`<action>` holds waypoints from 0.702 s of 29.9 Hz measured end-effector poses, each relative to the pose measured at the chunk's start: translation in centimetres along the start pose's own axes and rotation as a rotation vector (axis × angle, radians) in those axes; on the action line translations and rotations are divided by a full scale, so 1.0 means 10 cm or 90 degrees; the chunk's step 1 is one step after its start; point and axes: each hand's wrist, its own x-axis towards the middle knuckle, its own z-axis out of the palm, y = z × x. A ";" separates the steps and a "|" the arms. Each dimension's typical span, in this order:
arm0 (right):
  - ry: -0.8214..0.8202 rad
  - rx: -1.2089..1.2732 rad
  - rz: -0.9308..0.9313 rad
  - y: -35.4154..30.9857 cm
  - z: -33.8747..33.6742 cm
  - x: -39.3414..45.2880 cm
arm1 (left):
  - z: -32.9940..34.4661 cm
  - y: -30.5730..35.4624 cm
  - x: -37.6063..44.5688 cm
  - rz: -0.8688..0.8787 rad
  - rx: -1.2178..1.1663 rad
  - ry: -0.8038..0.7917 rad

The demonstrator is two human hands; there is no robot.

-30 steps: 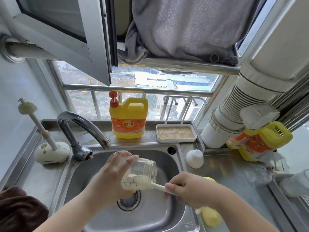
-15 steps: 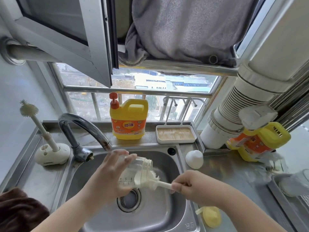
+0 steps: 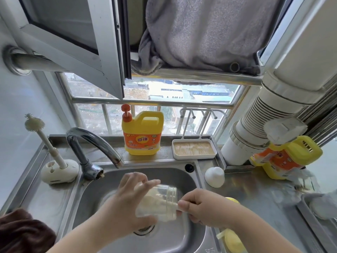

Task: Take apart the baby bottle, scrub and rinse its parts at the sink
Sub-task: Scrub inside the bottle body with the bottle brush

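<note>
Bottle body (image 3: 156,203) lies on its side over the sink (image 3: 182,234), gripped by my left hand (image 3: 125,210); my right hand (image 3: 202,209) at three o'clock pinches the brush handle, its head inside. Disassembly looks done: white cap (image 3: 214,177) sits at one o'clock. Scrubbing is midway, I judge; the faucet (image 3: 91,143) is dry, rinsing remains.

Both hands meet over the sink (image 3: 182,176), the left hand (image 3: 127,210) and right hand (image 3: 204,209) with the bottle (image 3: 158,203) between them. Behind the left hand stands the tap (image 3: 91,141); further left, a brush stand (image 3: 58,170) on the bench (image 3: 255,194). Behind both hands sits a detergent jug (image 3: 143,134), a tray (image 3: 194,148) to its right. A cap (image 3: 214,177) lies just behind the right hand.
</note>
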 end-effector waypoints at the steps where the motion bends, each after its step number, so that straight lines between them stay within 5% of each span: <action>1: -0.012 -0.025 -0.006 -0.02 0.02 0.00 | -0.05 0.01 0.06 -0.026 0.045 -0.059; 4: -0.022 -0.060 -0.014 -0.11 0.07 -0.02 | -0.11 0.02 0.17 -0.083 0.105 -0.226; 6: 0.016 -0.156 -0.023 -0.05 0.06 0.00 | -0.11 0.00 0.19 -0.081 0.056 -0.205; 12: 0.443 -0.563 -0.113 0.13 0.03 0.12 | -0.09 -0.03 0.18 -0.095 -0.078 -0.065; 14: 0.391 -0.515 -0.115 0.11 0.09 0.14 | -0.07 -0.07 0.20 -0.038 -0.025 -0.017; 17: 0.088 -0.238 -0.038 0.06 0.06 0.09 | -0.02 -0.09 0.18 0.035 0.026 -0.002; 21: -0.063 0.011 0.017 -0.02 -0.04 -0.01 | 0.02 -0.07 0.17 0.050 0.020 -0.006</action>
